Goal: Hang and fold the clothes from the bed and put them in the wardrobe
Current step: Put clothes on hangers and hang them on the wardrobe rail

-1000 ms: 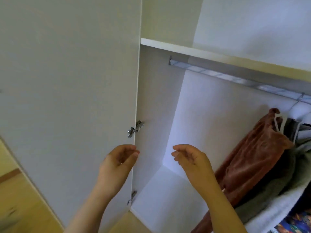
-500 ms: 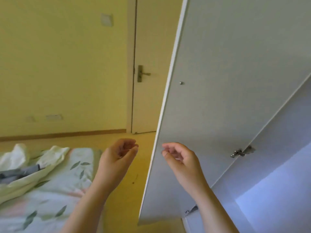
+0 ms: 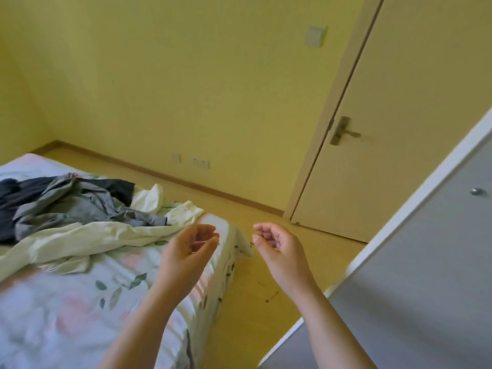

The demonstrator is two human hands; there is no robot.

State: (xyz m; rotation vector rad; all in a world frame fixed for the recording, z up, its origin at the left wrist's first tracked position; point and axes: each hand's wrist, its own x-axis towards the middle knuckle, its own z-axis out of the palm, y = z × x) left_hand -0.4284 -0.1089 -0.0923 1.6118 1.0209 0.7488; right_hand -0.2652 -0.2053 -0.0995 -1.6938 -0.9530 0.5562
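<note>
One bed (image 3: pixel 80 302) lies below the left hand (image 3: pixel 186 251), one wardrobe door (image 3: pixel 412 262) stands open right of the right hand (image 3: pixel 277 246), and three clothes, a cream garment (image 3: pixel 80 235), a grey garment (image 3: pixel 80 206) and a dark garment (image 3: pixel 10 201), lie heaped left of both empty, loosely curled hands, which would probably do best to lift the near cream garment clear alone.

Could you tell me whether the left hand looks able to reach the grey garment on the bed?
Probably yes: the left hand holds nothing and hovers over the bed, with only crumpled pale cloth lying between it and the grey garment; a forward lean may be needed.
</note>
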